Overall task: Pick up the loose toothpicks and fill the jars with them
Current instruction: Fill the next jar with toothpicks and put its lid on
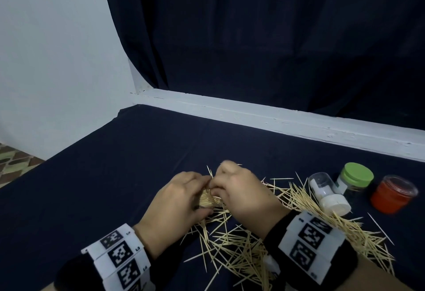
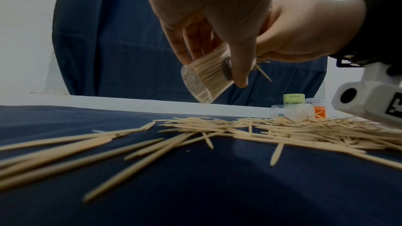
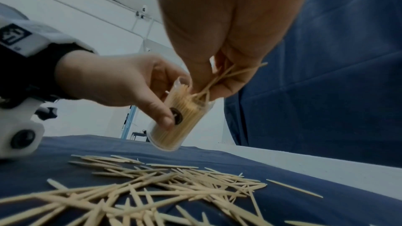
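My left hand grips a clear plastic jar packed with toothpicks, tilted above the dark cloth; the same jar shows from below in the left wrist view. My right hand pinches a few toothpicks at the jar's open mouth, their tips inside it. A wide heap of loose toothpicks lies on the cloth under and to the right of both hands. In the head view the hands hide most of the jar.
To the right lie a tipped clear jar with a white cap, an upright jar with a green lid and a red jar. A white ledge bounds the dark-clothed table at the back.
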Demonstrator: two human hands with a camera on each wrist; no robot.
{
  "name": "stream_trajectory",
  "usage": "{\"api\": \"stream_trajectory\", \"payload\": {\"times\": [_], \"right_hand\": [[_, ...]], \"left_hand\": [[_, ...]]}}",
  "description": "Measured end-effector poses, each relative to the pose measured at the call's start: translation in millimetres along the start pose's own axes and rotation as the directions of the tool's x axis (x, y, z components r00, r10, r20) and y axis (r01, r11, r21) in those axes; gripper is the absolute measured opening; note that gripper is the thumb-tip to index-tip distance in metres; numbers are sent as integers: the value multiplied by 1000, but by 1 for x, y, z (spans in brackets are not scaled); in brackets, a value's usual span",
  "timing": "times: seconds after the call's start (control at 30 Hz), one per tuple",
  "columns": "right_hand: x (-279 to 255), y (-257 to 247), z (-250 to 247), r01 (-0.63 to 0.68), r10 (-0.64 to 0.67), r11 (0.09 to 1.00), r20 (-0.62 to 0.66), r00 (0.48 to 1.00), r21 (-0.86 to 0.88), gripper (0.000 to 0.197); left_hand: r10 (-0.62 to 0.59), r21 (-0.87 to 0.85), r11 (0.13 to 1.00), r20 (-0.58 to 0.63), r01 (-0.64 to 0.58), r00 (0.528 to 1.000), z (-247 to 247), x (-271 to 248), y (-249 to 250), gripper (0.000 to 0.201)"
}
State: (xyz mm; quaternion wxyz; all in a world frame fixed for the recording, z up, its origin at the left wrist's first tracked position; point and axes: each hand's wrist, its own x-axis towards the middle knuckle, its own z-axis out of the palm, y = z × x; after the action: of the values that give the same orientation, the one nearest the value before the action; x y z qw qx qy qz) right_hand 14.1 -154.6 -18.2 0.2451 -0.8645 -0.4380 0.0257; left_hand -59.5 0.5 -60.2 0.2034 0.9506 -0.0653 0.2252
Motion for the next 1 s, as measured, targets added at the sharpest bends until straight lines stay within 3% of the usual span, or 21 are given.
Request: {"api": "stream_trajectory", "payload": {"times": [0.2, 0.3, 0.4, 0.47, 0.57, 0.63, 0.7, 0.87, 1.0], "right_hand": [[2, 5, -14, -60, 139, 920, -181, 974, 387, 23], [-3, 8, -18, -150, 259, 859, -163, 952, 489, 33], [-10, 8, -16, -227, 304, 842, -82, 949, 489, 31], [-12, 5, -11, -186, 285, 858, -143, 948, 478, 17], [-11, -1, -4, -72, 155, 944, -239, 959, 322, 8], [-10, -7, -1, -35, 71, 976, -163, 984, 215, 14], [-10, -9, -1, -39, 66, 969, -106, 992, 244, 18], [-15, -3, -10, -24, 186, 862, -272, 944, 506, 17], [-15, 1, -5, -26, 156, 906, -277, 948, 422, 11]], "left_hand": [[-61, -43, 997, -29, 59, 998, -5, -1, -6, 61], [-68, -35, 997, -38, 67, 997, -6, 0, -2, 62], [-56, -36, 998, -52, 55, 997, -7, 0, -2, 63], [-49, -43, 998, -53, 46, 997, -6, -1, -3, 63], [3, -33, 999, -41, -4, 999, -3, -2, -1, 64], [24, -18, 1000, -41, -24, 999, -2, -2, 1, 64], [12, -27, 1000, -47, -13, 999, -3, -2, 0, 64], [-63, -90, 994, -65, 57, 996, -9, -2, -4, 64], [-36, -131, 991, -83, 25, 996, -8, -3, -5, 63]]}}
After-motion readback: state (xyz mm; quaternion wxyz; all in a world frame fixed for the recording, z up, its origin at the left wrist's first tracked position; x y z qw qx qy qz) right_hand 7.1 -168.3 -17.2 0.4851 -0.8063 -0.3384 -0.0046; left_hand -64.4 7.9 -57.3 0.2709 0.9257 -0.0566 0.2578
